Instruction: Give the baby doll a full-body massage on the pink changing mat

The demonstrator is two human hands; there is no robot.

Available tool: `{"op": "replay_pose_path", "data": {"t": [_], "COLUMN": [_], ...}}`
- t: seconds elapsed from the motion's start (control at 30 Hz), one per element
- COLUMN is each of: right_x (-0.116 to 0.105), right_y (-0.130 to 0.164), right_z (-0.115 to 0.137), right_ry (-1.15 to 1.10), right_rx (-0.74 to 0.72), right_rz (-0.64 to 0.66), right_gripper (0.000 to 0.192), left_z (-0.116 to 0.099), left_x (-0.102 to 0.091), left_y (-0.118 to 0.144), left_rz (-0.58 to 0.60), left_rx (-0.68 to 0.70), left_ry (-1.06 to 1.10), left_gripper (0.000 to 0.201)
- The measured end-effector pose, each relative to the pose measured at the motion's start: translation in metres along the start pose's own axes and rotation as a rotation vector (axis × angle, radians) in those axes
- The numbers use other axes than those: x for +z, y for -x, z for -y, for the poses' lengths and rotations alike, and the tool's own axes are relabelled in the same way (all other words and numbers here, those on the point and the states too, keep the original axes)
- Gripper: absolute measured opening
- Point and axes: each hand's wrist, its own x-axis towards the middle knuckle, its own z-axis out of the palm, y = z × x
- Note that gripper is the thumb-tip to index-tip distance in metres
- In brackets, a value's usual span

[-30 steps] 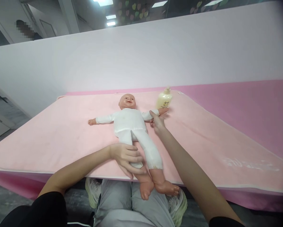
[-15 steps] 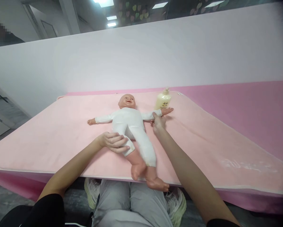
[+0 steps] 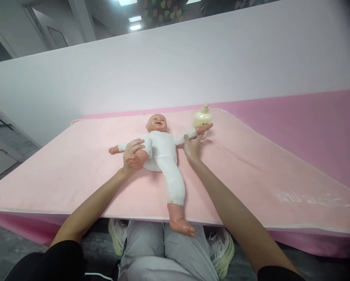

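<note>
A baby doll [image 3: 163, 150] in a white suit lies face up on a pale pink towel [image 3: 239, 164]. My left hand [image 3: 133, 153] grips one of the doll's legs and holds it folded up against the doll's body. The other leg stretches straight toward me, its bare foot past the table's front edge. My right hand [image 3: 191, 147] holds the doll's outstretched arm near the wrist. A cream pump bottle [image 3: 202, 117] stands just behind that arm.
The towel covers a darker pink table [image 3: 318, 128] with a white partition wall [image 3: 175, 70] behind it. My knees in grey trousers and pale shoes show below the front edge.
My left hand has moved from the doll's lower leg near the table edge up toward its body, folding that leg up. The right hand has stayed on the doll's arm.
</note>
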Motion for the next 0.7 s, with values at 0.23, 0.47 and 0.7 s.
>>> {"op": "replay_pose_path", "data": {"t": [0.23,0.47,0.7], "right_x": [0.006,0.004,0.003], "right_y": [0.022,0.025,0.013], "right_z": [0.015,0.021,0.004], "right_ry": [0.828,0.878,0.458], "right_rx": [-0.590,-0.559,-0.269], "right_rz": [0.376,0.358,0.247], "right_gripper": [0.059,0.061,0.065], "left_z": [-0.005,0.002,-0.003], "left_x": [0.027,0.037,0.031], "left_y": [0.006,0.006,0.008], "left_rz": [0.146,0.079,-0.081], "left_rx": [0.213,0.077,0.333], "left_ry": [0.172,0.032,-0.161], "left_gripper": [0.045,0.052,0.046]}}
